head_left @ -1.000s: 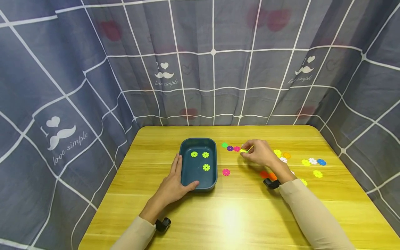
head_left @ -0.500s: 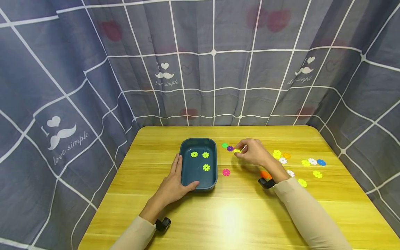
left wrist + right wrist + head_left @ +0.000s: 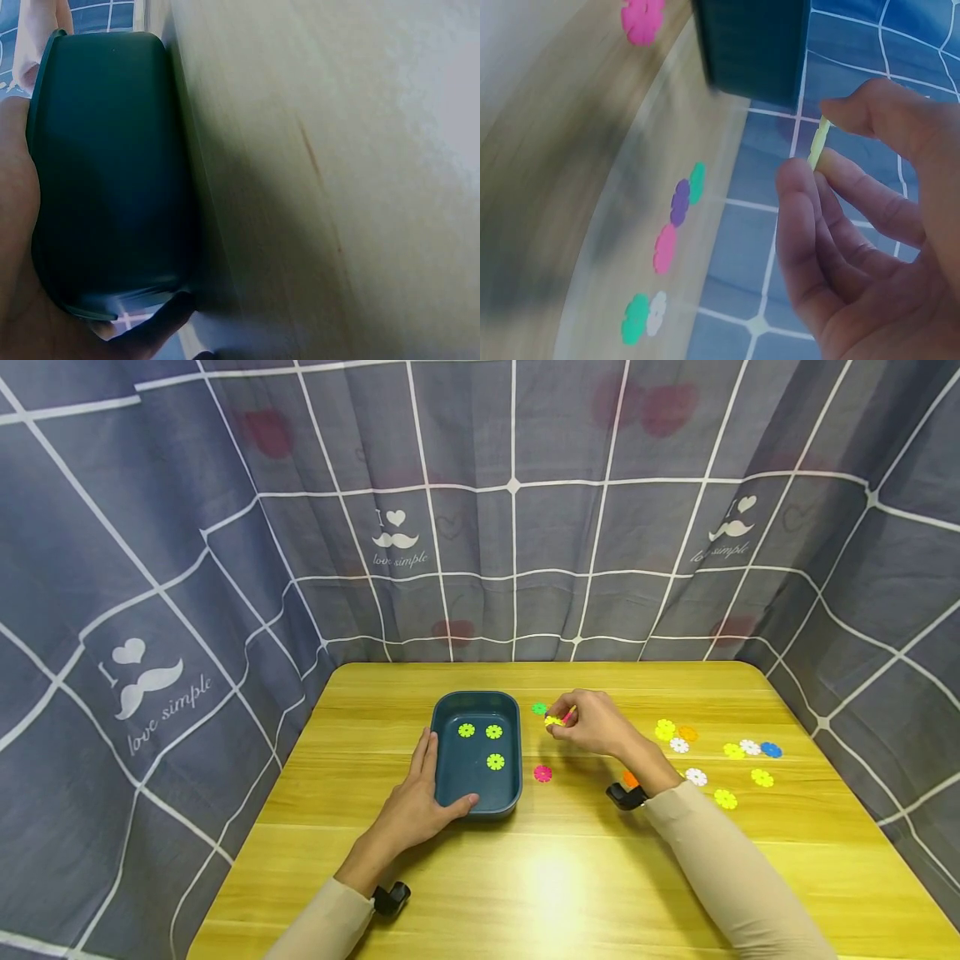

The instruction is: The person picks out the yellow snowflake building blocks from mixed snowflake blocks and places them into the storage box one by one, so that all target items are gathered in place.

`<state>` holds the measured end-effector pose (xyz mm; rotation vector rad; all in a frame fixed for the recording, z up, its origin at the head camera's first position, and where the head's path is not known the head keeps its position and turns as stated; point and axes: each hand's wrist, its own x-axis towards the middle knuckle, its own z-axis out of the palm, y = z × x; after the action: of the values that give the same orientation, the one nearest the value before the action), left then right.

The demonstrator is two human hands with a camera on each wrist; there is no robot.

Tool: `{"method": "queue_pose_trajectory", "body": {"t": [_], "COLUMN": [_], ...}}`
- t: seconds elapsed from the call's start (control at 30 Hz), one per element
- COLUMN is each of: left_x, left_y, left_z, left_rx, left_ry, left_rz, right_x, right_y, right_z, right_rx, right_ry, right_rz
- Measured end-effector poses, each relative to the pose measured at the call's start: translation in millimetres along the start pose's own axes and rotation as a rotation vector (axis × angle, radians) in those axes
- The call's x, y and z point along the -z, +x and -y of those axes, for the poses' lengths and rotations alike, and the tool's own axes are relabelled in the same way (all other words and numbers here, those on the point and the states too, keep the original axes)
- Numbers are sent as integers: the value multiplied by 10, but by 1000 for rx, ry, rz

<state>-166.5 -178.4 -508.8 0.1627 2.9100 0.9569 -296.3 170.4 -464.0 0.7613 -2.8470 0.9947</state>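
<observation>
My left hand (image 3: 416, 802) rests against a dark blue-green plastic tub (image 3: 480, 808). Its fingers lie straight along the tub's left wall, and the thumb stretches across the near rim; in the left wrist view the tub (image 3: 112, 157) fills the left side. Inside it lie three yellow-green flower-shaped discs, one being the lowest disc (image 3: 495, 762). Right of the tub, my right hand (image 3: 592, 722) pinches a yellow flower-shaped disc (image 3: 820, 142) between thumb and fingertips, above the table. Below it a green disc (image 3: 697, 183), a purple disc (image 3: 679, 202) and a pink disc (image 3: 664, 248) lie in a row.
Another pink disc (image 3: 543, 773) lies just right of the tub. Several yellow, white, orange and blue discs, such as the blue disc (image 3: 771, 750), are scattered on the wooden table (image 3: 480, 885) at the right. A grey-blue checked curtain (image 3: 480, 527) surrounds the table.
My right hand has moved left toward the tub with the yellow disc pinched in it, passing over the row of discs. The left hand and the tub have stayed put.
</observation>
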Motion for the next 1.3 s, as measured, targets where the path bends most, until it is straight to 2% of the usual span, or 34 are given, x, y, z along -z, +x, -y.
{"method": "queue_pose_trajectory", "body": {"t": [0.63, 1.3], "left_x": [-7, 1], "left_y": [9, 10], "left_z": [6, 4], "left_rx": [15, 10], "left_ry": [9, 12], "left_rz": [3, 8], "right_x": [-125, -281], "right_y": [156, 344], "right_z": [227, 574], "right_rx": [67, 124], "right_ry": [-46, -65], "right_rz": [-10, 50]}}
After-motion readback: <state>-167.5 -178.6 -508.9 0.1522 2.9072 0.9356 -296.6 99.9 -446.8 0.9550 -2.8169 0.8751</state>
